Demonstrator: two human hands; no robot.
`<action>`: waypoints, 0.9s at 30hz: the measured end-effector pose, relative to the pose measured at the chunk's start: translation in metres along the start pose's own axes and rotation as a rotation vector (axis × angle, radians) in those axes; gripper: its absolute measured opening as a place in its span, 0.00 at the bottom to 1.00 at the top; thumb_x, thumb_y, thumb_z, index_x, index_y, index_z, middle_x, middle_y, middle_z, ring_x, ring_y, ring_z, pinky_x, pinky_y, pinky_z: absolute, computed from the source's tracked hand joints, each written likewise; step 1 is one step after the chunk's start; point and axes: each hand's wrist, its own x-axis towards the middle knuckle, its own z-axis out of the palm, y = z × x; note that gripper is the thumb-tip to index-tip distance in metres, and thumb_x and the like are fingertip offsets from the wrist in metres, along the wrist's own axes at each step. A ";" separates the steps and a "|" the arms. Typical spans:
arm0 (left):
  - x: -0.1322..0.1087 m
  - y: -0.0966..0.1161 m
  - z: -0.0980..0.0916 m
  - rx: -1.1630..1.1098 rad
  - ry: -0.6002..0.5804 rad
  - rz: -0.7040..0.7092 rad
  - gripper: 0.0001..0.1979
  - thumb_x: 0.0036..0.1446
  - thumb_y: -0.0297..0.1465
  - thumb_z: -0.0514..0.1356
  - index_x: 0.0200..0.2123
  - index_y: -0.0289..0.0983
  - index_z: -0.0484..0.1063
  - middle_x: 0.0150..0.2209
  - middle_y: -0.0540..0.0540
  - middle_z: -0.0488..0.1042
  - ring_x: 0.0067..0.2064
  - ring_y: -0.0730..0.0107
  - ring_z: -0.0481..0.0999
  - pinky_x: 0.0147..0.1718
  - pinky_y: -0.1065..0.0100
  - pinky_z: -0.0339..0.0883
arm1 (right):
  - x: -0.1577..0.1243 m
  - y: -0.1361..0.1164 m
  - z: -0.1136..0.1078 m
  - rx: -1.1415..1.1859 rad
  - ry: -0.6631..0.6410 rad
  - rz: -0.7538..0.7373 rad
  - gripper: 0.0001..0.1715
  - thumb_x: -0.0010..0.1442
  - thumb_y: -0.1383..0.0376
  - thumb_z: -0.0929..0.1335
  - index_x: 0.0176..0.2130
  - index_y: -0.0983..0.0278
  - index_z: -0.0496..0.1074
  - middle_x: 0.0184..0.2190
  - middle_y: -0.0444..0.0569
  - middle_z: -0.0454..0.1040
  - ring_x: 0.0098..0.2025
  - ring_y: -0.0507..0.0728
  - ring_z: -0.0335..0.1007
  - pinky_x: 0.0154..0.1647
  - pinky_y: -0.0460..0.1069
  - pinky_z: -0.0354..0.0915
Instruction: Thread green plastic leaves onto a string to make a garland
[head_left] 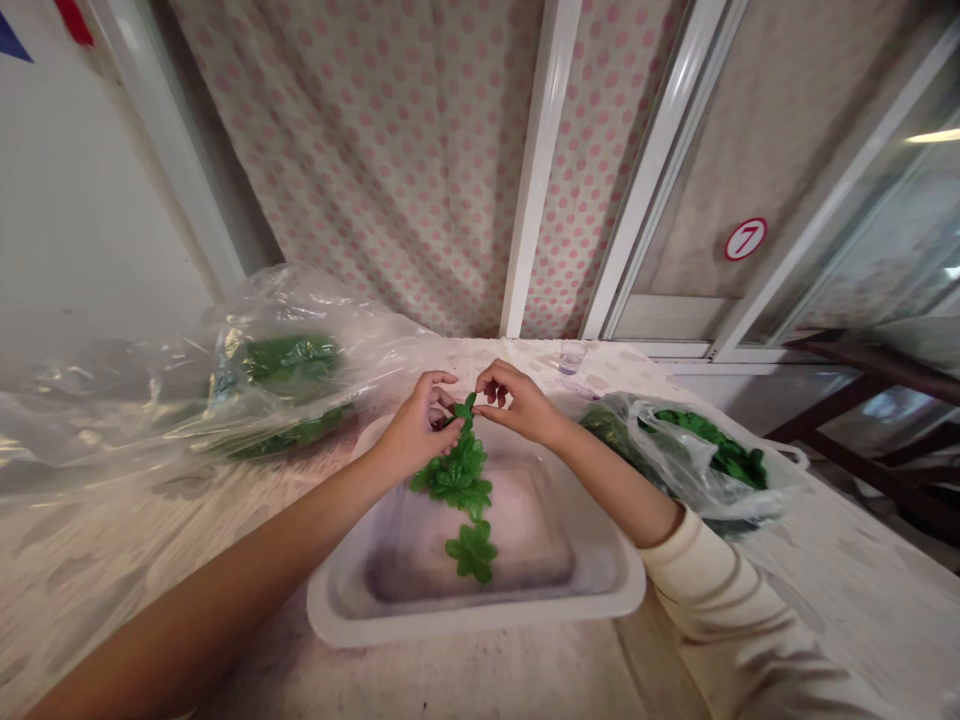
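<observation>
Pinching the top of the green leafy sprig (457, 472) with your left hand (415, 428) and right hand (519, 402), both closed on it above the white plastic tray (480, 618), pull gently so the leaves don't tear.

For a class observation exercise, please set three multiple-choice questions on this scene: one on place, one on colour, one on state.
1. Where does the green leafy sprig hang?
A) Above the white rectangular tray
B) Inside a plastic bag
C) Beneath the table

2. What colour is the long fabric sleeve on the right arm?
A) Blue
B) Cream
C) Red

3. What are the left hand and right hand doing?
A) Lying flat on the table
B) Holding a bag
C) Pinching the sprig

Answers:
1. A, because the sprig runs down over the tray.
2. B, because the sleeve shows pale cream.
3. C, because both hands meet at its top.
</observation>
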 end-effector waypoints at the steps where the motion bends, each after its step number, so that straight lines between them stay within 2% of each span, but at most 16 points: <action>1: 0.000 0.000 0.000 0.000 -0.002 -0.002 0.24 0.48 0.27 0.59 0.47 0.41 0.52 0.33 0.53 0.60 0.22 0.80 0.69 0.17 0.74 0.67 | 0.000 0.000 0.000 0.002 0.000 0.001 0.10 0.51 0.70 0.70 0.33 0.64 0.64 0.31 0.44 0.60 0.29 0.49 0.60 0.26 0.44 0.60; 27: 0.000 0.001 0.000 -0.012 -0.003 -0.009 0.25 0.47 0.28 0.60 0.47 0.41 0.52 0.33 0.53 0.61 0.22 0.81 0.69 0.17 0.76 0.66 | -0.001 -0.002 0.000 -0.008 -0.018 0.004 0.10 0.51 0.69 0.69 0.34 0.64 0.64 0.30 0.44 0.60 0.29 0.49 0.59 0.27 0.44 0.60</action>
